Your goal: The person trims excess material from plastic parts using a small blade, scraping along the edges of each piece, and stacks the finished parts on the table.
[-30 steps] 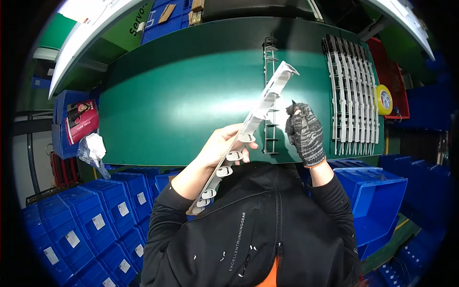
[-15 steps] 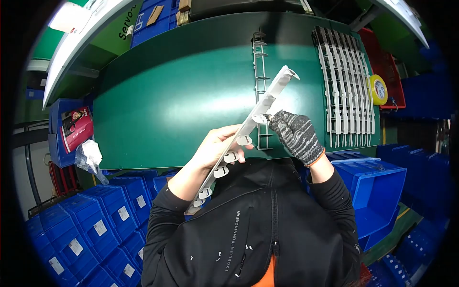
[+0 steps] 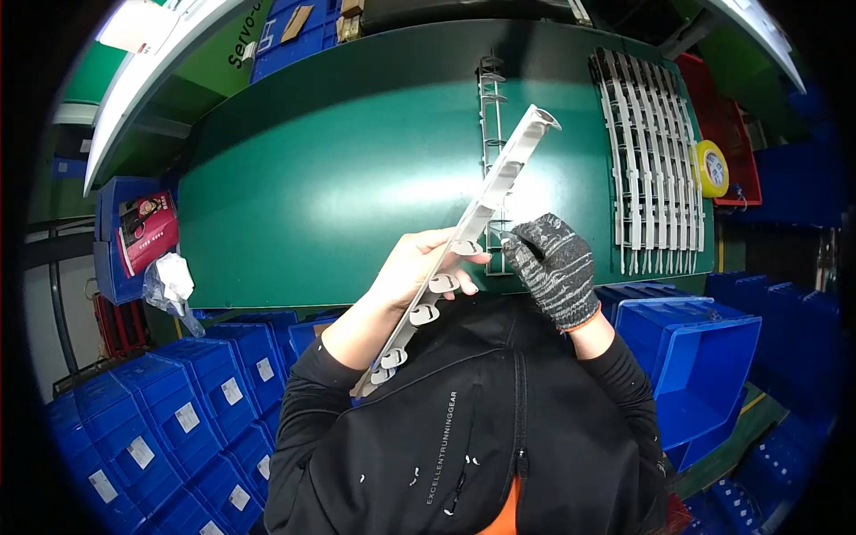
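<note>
My bare left hand is closed around a long pale-grey strip, which slants from near my chest up over the table. Several rounded, curled tabs stick out along its lower right side, and its far end has a curved lip. My right hand, in a dark grey knitted glove, is beside the strip with its fingers pinched together. A small dark tip shows at those fingertips; I cannot make out what it is. Beneath the strip, a narrow rack-like piece lies on the table.
On the green table, a stack of similar strips lies at the right, beside a yellow tape roll. Blue crates stand right of me, with more blue crates at left. A red bin sits beyond the right edge.
My right hand has drawn back slightly toward me, away from the strip. The pale tab that showed at its fingertips is no longer visible there. My left hand still holds the strip.
</note>
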